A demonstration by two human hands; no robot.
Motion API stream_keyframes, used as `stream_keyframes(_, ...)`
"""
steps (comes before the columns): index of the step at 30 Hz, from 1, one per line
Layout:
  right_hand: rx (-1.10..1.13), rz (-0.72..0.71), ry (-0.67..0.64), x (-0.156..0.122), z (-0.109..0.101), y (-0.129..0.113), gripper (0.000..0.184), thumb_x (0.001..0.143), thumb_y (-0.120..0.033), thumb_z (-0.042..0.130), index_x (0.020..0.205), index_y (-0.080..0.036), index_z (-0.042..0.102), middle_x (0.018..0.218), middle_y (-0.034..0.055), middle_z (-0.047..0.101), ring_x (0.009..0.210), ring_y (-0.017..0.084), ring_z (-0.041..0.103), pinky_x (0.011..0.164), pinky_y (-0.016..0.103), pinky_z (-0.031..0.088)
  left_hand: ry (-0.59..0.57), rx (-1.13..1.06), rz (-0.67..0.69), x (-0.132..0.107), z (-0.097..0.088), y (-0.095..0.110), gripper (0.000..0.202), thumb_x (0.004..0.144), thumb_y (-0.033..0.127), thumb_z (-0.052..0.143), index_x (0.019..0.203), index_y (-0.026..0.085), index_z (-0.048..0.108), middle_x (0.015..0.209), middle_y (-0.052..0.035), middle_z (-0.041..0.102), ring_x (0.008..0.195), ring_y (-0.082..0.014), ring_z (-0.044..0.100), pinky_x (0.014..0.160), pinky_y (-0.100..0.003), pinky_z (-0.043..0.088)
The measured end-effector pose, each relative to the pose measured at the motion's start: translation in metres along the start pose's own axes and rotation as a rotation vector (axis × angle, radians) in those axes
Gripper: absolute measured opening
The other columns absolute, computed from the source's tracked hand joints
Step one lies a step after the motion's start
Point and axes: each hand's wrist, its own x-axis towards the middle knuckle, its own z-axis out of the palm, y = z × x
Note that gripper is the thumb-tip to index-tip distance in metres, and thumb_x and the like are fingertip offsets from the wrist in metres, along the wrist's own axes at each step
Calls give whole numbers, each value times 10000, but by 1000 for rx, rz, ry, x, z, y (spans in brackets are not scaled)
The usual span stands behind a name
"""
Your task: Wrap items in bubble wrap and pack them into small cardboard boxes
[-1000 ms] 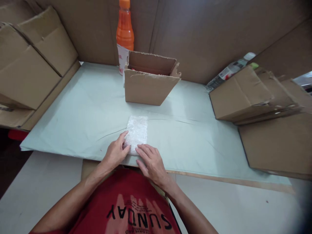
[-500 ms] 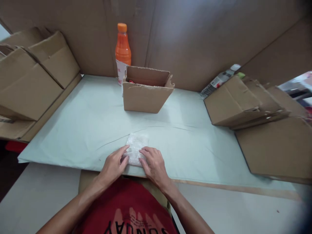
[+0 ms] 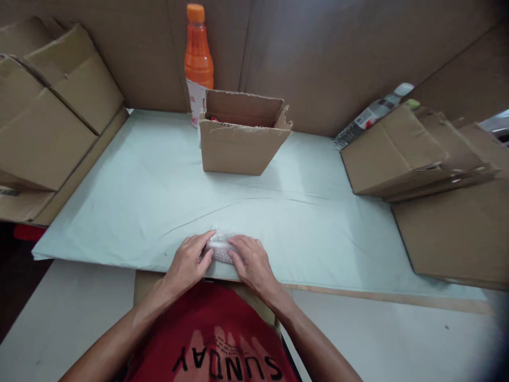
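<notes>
A small piece of clear bubble wrap lies near the front edge of the cloth-covered table, folded over into a narrow strip. Its left end is pinched between the thumb and fingers of my left hand. On the opposite end, my right hand holds it the same way, with fingertips on top and the thumb at the near side. Whether anything is wrapped inside cannot be made out.
An open cardboard box with something red inside stands ahead, an orange bottle behind it. Cardboard boxes line the left; more cardboard boxes stand right, beside a leaning clear bottle. Pale cloth covers the table.
The bubble wrap lay flat as a squarish sheet and is now folded into a narrower strip under both hands. The camera view has shifted slightly.
</notes>
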Motion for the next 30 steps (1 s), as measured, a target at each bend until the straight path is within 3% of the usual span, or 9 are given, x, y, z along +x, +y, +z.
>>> stream_keyframes(3, -162, -43, 16, 0, -3, -4, 289, 917, -247, 631, 1203, -215, 653, 1285, 147, 655, 1116, 327, 596, 914, 489, 464, 71, 49, -28, 16, 9, -1, 342, 907, 242, 555, 1240, 227, 632, 954, -67, 713, 849, -218, 658, 840, -380, 527)
stream_keyframes(7, -157, -77, -24, 5, 3, 5, 253, 917, -195, 612, 1166, -209, 652, 1179, 133, 707, 1030, 303, 635, 853, 458, 495, 172, -121, -170, 18, 10, 1, 381, 891, 306, 578, 1260, 213, 603, 985, -72, 683, 859, -207, 654, 801, -360, 550)
stream_keyframes(11, 144, 87, 128, 10, 9, 11, 224, 950, -198, 537, 1132, -225, 666, 1093, 94, 751, 978, 253, 685, 880, 402, 528, 159, -605, -449, 3, 8, 11, 561, 883, 340, 579, 1404, 180, 449, 1179, -122, 670, 1037, -212, 687, 919, -371, 562)
stream_keyframes(15, 522, 237, 42, 6, 9, -1, 188, 934, -261, 555, 1076, -221, 673, 974, 43, 753, 866, 206, 696, 776, 310, 555, 108, -899, -549, -2, 20, 24, 735, 849, 344, 600, 1499, 163, 307, 1207, -133, 662, 1119, -218, 675, 996, -364, 535)
stream_keyframes(17, 615, 258, -6, 3, 6, -5, 171, 926, -268, 555, 1030, -212, 679, 929, 35, 742, 835, 192, 687, 746, 288, 549, 131, -914, -570, 0, 25, 28, 751, 832, 339, 607, 1503, 175, 314, 1090, -91, 677, 1033, -198, 690, 945, -332, 550)
stream_keyframes(20, 635, 186, 23, 1, -1, -2, 178, 869, -299, 629, 1008, -208, 691, 1053, 68, 724, 973, 219, 671, 869, 326, 536, 143, -927, -556, 3, 25, 32, 764, 813, 326, 620, 1507, 201, 326, 946, -30, 661, 897, -165, 682, 864, -292, 558)
stream_keyframes(24, 741, 207, -49, 6, -15, 10, 534, 760, -376, 784, 1254, -221, 652, 1295, 106, 651, 1125, 255, 623, 940, 346, 508, 128, -970, -533, 7, 27, 42, 779, 789, 327, 662, 1498, 198, 364, 924, -11, 673, 848, -154, 672, 846, -276, 550)
stream_keyframes(27, 934, 278, -142, 13, -18, 16, 474, 788, -405, 773, 1211, -211, 683, 1160, 77, 702, 1033, 229, 637, 899, 325, 500, 157, -951, -512, 10, 35, 45, 732, 768, 309, 686, 1448, 178, 449, 1040, -51, 691, 942, -178, 679, 894, -287, 542)
stream_keyframes(30, 1066, 334, -186, 20, -18, 23, 363, 814, -446, 751, 1062, -184, 715, 931, 32, 693, 822, 172, 608, 752, 277, 487, 92, -831, -400, 22, 33, 39, 650, 772, 255, 669, 1401, 186, 521, 1168, -91, 686, 1085, -219, 669, 965, -320, 526)
